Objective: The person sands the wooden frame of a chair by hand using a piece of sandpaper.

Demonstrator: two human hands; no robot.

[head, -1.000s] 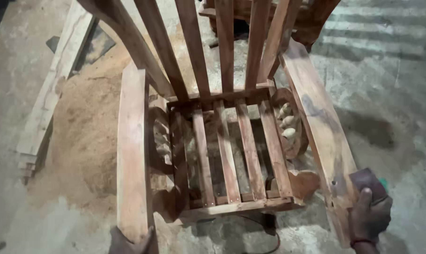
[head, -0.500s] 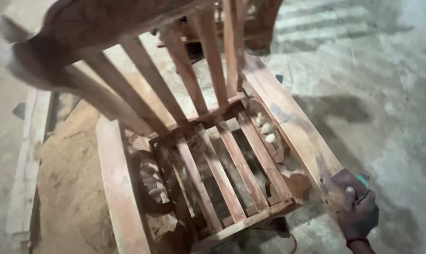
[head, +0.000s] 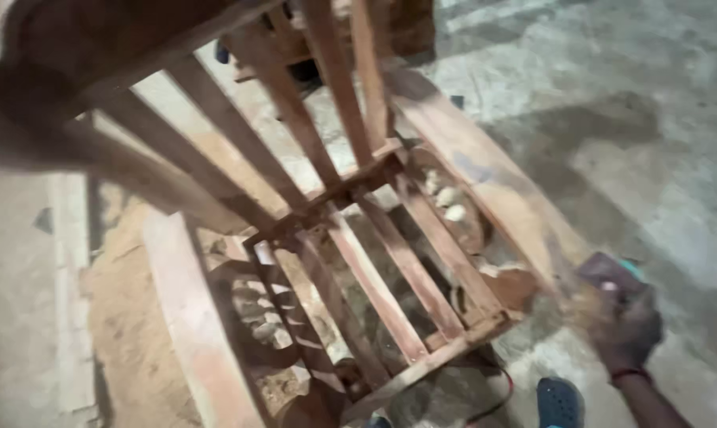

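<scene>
Right hand point(head: 624, 325) presses sanding pad point(head: 608, 273) at end of slatted wooden chair's point(head: 374, 269) armrest point(head: 485, 178); blurred.

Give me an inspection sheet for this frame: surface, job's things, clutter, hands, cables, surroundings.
Surface: grey concrete floor, dusty.
Job's things: wooden slatted armchair, unfinished; sanding block at the front end of the chair's right armrest.
Clutter: sawdust pile left of the chair; planks at the left edge.
Hands: right hand grips the sanding block, blurred; left hand not in view.
Cables: red cable on the floor under the chair's front.
Surroundings: blue shoe at the bottom edge; more wooden furniture behind, blurred.
</scene>
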